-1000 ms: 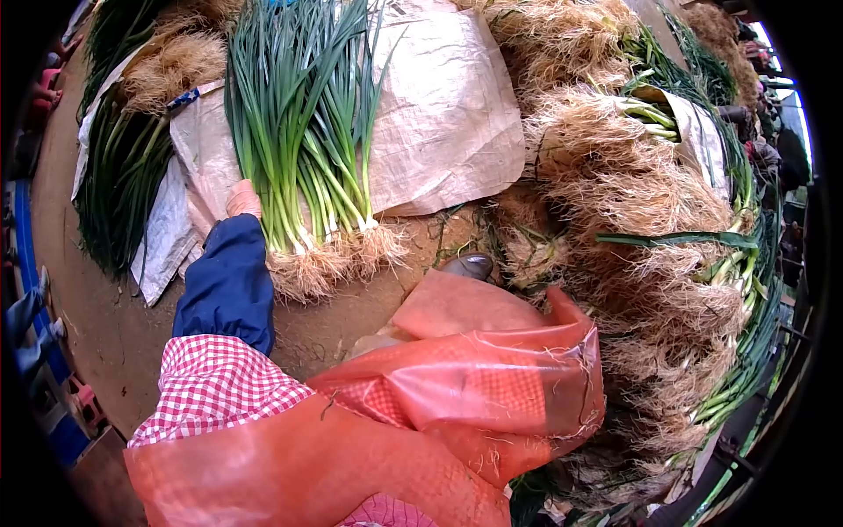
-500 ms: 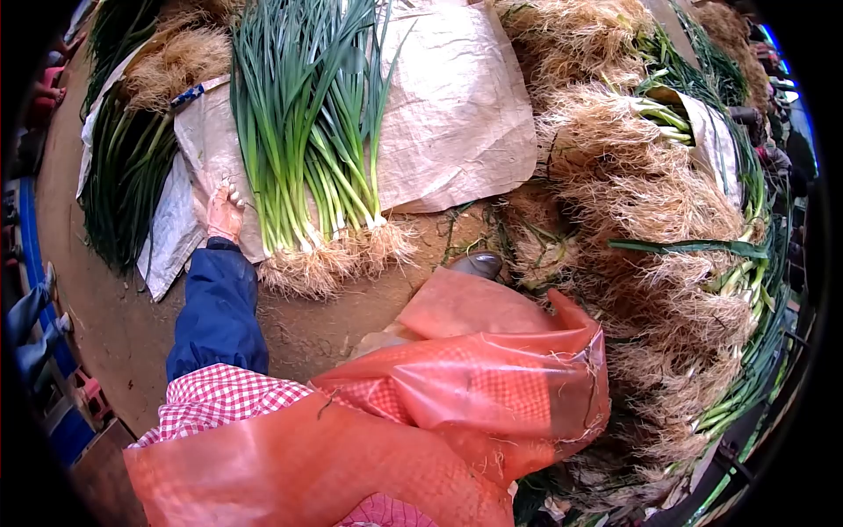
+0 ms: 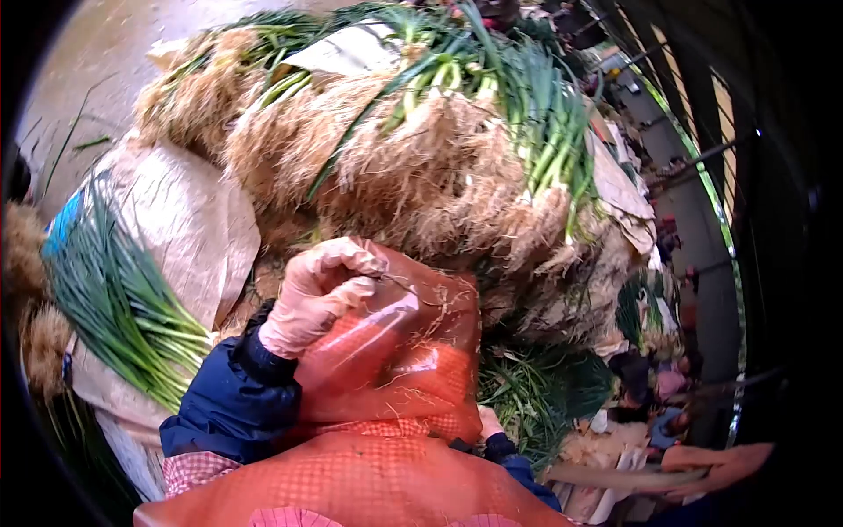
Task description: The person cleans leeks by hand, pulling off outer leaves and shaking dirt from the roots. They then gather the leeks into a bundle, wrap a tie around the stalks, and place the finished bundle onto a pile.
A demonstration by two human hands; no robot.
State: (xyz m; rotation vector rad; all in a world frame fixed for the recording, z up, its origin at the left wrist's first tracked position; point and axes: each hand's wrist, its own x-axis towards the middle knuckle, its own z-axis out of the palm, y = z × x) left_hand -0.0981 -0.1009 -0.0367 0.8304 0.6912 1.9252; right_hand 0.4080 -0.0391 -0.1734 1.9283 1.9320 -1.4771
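My left hand (image 3: 320,294), in a thin pale glove, is raised over the orange plastic apron (image 3: 386,378) on my lap. Its thumb and fingers are closed in a pinch; a thin brown strand shows right at the fingertips, but I cannot tell what they grip. Loose root strands cling to the apron. My right hand (image 3: 488,423) shows only in part beside the apron's right edge, its fingers hidden behind the plastic. At left, a bundle of leeks (image 3: 132,303) with green leaves and white stalks lies on a pale sheet (image 3: 198,206).
A long heap of leeks with shaggy tan roots (image 3: 395,167) curves across the far side and right. Cut green leaves (image 3: 544,386) are piled at lower right. Beyond them, people (image 3: 672,382) sit by more produce, and a wooden handle (image 3: 632,477) juts in at lower right.
The view has swung right. My left hand has come up from beside the leek bundle to above the apron, its fingers now pinched. Part of my right hand has come into sight.
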